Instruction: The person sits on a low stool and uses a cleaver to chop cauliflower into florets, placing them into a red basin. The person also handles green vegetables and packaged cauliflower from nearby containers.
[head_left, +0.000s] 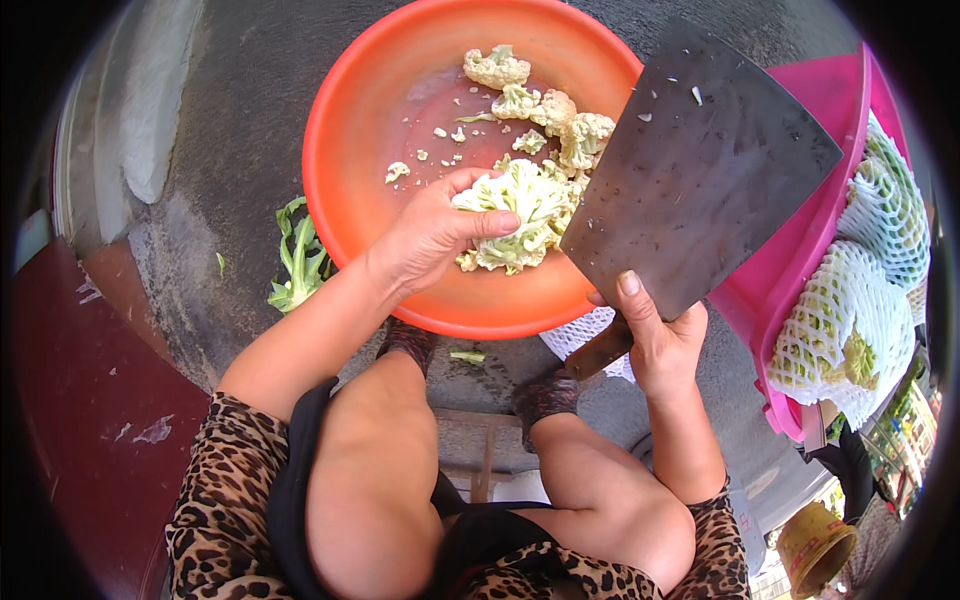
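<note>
My left hand (435, 229) holds a pale green-white piece of cauliflower (517, 206) over an orange plastic basin (360, 247), thumb across its near side. Cauliflower florets (496, 67) and small crumbs lie in the basin, mostly towards its right side. In my right hand (664, 337) is a cleaver, gripped by its wooden handle (600, 349). The broad dark blade (705, 165) points up and away, its flat side facing me, with a few white bits stuck on it. It overlaps the basin's right rim in view, and stands apart from the held cauliflower.
At the right, a pink plastic tub (806, 262) is beside cauliflowers in white foam netting (840, 337). A leafy cauliflower trimming (300, 259) lies left of the basin. White netting (581, 334) lies under its near edge. A dark red surface (97, 420) stands left; a yellow bucket (814, 544) is lower right.
</note>
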